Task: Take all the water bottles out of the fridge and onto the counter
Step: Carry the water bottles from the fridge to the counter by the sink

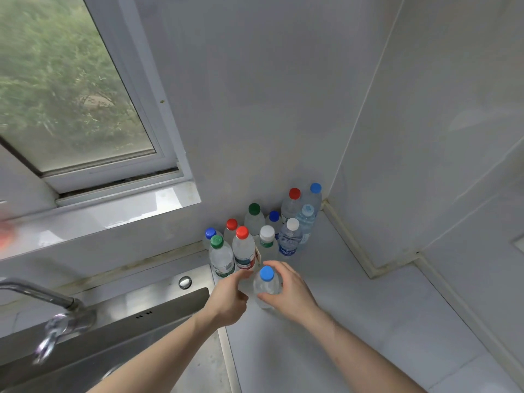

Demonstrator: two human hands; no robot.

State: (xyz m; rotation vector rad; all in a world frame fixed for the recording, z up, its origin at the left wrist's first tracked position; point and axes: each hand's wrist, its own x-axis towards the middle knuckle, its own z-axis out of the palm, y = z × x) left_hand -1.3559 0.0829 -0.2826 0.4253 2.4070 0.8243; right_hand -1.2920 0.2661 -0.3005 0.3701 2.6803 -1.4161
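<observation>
Blue-capped bottle [266,285] stands upright on the pale worktop [354,321], right hand [286,290] fingers [273,266] curled round its shoulder. Left hand [228,300] reaches beside it, fingers loosely bent, tips at the red-capped bottle [243,248] in the corner cluster, next to the steel sink [127,336].

Both bare forearms were extended forward from the lower edge of the view, converging toward the middle. The right hand [286,290] was curled, thumb and fingers wrapped around a blue-capped water bottle [267,285]. The left hand [228,299] was held just beside it, fingers loosely bent, fingertips pointed forward.
</observation>
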